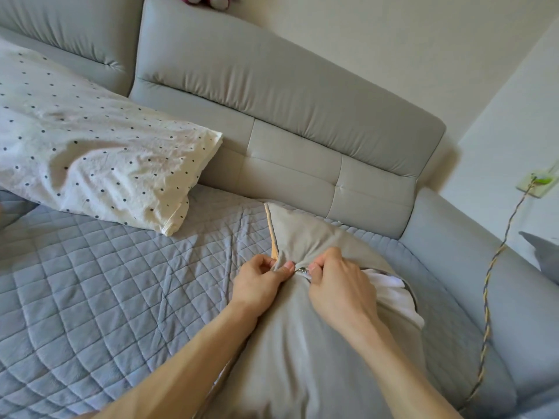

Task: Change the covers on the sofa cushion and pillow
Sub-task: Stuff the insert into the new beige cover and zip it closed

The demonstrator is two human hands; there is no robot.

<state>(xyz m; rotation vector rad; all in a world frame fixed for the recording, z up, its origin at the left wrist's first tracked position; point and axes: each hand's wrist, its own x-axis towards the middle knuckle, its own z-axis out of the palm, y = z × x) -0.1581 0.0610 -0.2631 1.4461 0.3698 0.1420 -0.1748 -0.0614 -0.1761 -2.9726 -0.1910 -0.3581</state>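
Grey cushion cover (302, 343) lies on the quilted seat (106, 282), zip part-open and white insert (390, 290) showing. Left hand (260, 285) pinches fabric beside the zip pull (302, 270); right hand (338, 285) pinches the pull. Probably 1 of 2 covers mid-change (opening or closing unclear); the dotted pillow (99, 152) lies well apart.
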